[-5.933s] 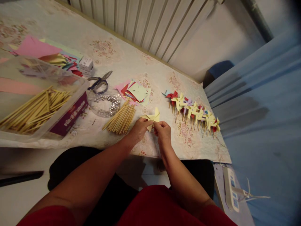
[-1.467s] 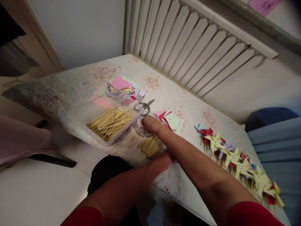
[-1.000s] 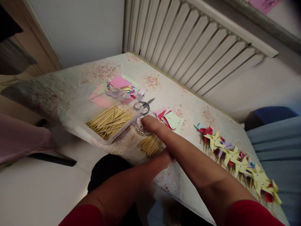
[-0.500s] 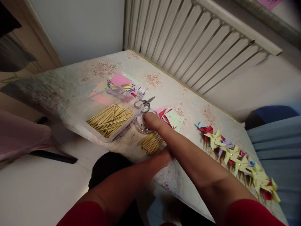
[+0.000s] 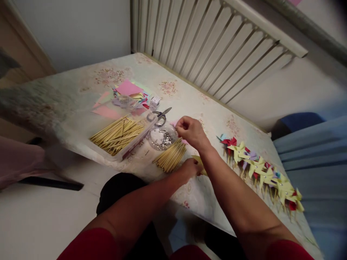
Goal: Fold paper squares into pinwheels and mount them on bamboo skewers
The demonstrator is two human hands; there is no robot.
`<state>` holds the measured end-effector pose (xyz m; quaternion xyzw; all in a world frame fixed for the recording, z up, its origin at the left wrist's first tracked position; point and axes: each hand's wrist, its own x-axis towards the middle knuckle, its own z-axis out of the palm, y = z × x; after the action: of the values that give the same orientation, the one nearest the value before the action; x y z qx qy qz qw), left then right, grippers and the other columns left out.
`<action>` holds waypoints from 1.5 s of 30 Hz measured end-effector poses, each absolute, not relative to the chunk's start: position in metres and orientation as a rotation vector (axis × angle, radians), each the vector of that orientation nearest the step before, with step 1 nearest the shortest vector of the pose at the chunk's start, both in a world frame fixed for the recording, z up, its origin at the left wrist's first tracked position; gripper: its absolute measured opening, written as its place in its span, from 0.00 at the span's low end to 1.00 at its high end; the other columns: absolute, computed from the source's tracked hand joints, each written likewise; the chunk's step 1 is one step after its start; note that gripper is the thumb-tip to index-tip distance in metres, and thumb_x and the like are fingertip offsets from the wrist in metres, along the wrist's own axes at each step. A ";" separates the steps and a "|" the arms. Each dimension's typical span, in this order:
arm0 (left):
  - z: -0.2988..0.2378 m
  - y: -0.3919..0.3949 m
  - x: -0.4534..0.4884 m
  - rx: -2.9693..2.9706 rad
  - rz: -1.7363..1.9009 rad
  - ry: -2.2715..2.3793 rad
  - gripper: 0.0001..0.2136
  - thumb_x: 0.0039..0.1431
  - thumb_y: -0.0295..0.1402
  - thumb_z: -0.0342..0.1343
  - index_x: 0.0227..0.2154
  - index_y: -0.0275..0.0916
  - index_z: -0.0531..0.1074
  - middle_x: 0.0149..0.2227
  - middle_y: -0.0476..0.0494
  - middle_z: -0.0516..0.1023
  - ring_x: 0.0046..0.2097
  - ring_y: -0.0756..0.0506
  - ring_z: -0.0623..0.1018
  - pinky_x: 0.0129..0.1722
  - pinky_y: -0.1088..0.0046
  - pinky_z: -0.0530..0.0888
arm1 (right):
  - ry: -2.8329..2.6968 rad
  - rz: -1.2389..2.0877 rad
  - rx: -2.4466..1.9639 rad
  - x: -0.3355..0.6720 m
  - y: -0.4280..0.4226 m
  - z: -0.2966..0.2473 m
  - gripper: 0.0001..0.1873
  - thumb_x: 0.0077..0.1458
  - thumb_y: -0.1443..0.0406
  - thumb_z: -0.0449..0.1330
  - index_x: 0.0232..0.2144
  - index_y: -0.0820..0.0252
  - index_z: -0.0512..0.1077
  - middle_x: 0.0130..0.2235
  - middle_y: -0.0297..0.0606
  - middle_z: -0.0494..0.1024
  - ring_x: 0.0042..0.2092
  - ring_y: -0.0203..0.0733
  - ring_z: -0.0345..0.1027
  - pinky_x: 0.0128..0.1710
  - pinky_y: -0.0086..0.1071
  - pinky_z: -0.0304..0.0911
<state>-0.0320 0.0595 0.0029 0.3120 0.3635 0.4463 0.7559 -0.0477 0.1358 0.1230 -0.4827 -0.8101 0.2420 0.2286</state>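
Note:
My left hand (image 5: 191, 168) is closed on a piece of yellow paper (image 5: 202, 167) near the table's front edge; my right forearm partly covers the paper. My right hand (image 5: 192, 131) is pinched, raised just right of a clear round dish (image 5: 155, 144) that holds small silvery pieces. Whatever is between its fingertips is too small to make out. A bundle of thin wooden sticks (image 5: 170, 156) lies between the dish and my left hand. Behind my right hand, pink paper is mostly hidden.
A clear plastic box (image 5: 127, 153) of wooden sticks stands left. Behind it are coloured papers (image 5: 128, 87), a small white box (image 5: 155, 102) and scissors (image 5: 161, 117). Finished paper pinwheels (image 5: 256, 166) lie in a row at right. A metal railing (image 5: 206, 47) backs the table.
My right hand has come up and right, out of the dish, so the silvery pieces now show. My left hand with the yellow paper, hidden before, is now visible. The view has shifted slightly.

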 end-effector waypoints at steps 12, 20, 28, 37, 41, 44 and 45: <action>0.000 0.064 -0.032 0.671 0.951 0.792 0.02 0.44 0.29 0.55 0.23 0.35 0.69 0.20 0.51 0.69 0.22 0.53 0.66 0.22 0.77 0.59 | -1.363 0.557 -1.918 0.133 0.008 0.052 0.08 0.46 0.60 0.58 0.22 0.58 0.69 0.17 0.30 0.69 0.19 0.35 0.61 0.22 0.29 0.58; 0.000 0.065 -0.032 0.677 0.960 0.754 0.05 0.45 0.31 0.57 0.23 0.36 0.68 0.22 0.51 0.70 0.24 0.53 0.68 0.25 0.78 0.62 | -1.663 0.410 -2.081 0.143 -0.023 0.004 0.09 0.49 0.63 0.52 0.22 0.56 0.69 0.23 0.35 0.74 0.27 0.40 0.66 0.31 0.32 0.60; -0.003 0.067 -0.032 0.669 0.933 0.741 0.05 0.45 0.32 0.58 0.25 0.36 0.69 0.22 0.51 0.70 0.24 0.52 0.69 0.24 0.77 0.62 | -1.814 0.485 -2.015 0.149 -0.016 -0.002 0.09 0.50 0.66 0.53 0.29 0.57 0.73 0.34 0.39 0.78 0.37 0.44 0.71 0.42 0.36 0.64; 0.002 0.063 -0.034 0.653 0.935 0.759 0.06 0.44 0.31 0.59 0.24 0.35 0.69 0.21 0.52 0.70 0.22 0.53 0.68 0.23 0.77 0.61 | -1.848 0.479 -1.949 0.151 -0.017 -0.002 0.07 0.53 0.66 0.53 0.27 0.57 0.71 0.31 0.38 0.76 0.35 0.42 0.69 0.40 0.33 0.63; 0.001 0.063 -0.033 0.659 0.934 0.734 0.08 0.44 0.32 0.60 0.26 0.35 0.69 0.23 0.51 0.71 0.24 0.53 0.70 0.25 0.77 0.62 | -1.865 0.424 -1.936 0.149 -0.018 -0.002 0.07 0.54 0.65 0.54 0.26 0.57 0.70 0.31 0.38 0.74 0.35 0.42 0.68 0.39 0.33 0.62; -0.002 0.065 -0.032 0.675 0.924 0.742 0.08 0.45 0.34 0.60 0.25 0.36 0.68 0.22 0.51 0.70 0.24 0.53 0.69 0.24 0.77 0.62 | -1.883 0.360 -1.960 0.146 -0.019 -0.003 0.07 0.55 0.65 0.54 0.26 0.58 0.70 0.31 0.38 0.74 0.36 0.42 0.68 0.40 0.34 0.61; -0.003 0.065 -0.032 0.683 0.928 0.742 0.08 0.45 0.34 0.60 0.24 0.36 0.68 0.22 0.51 0.70 0.24 0.53 0.69 0.24 0.77 0.62 | -1.889 0.343 -1.972 0.146 -0.020 -0.003 0.07 0.55 0.65 0.54 0.26 0.58 0.70 0.31 0.38 0.74 0.36 0.42 0.67 0.40 0.34 0.61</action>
<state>-0.0317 0.0652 -0.0034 0.3152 0.3427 0.4285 0.7743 0.1459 -0.0196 -0.0027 -0.7031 -0.6733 0.1222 0.1934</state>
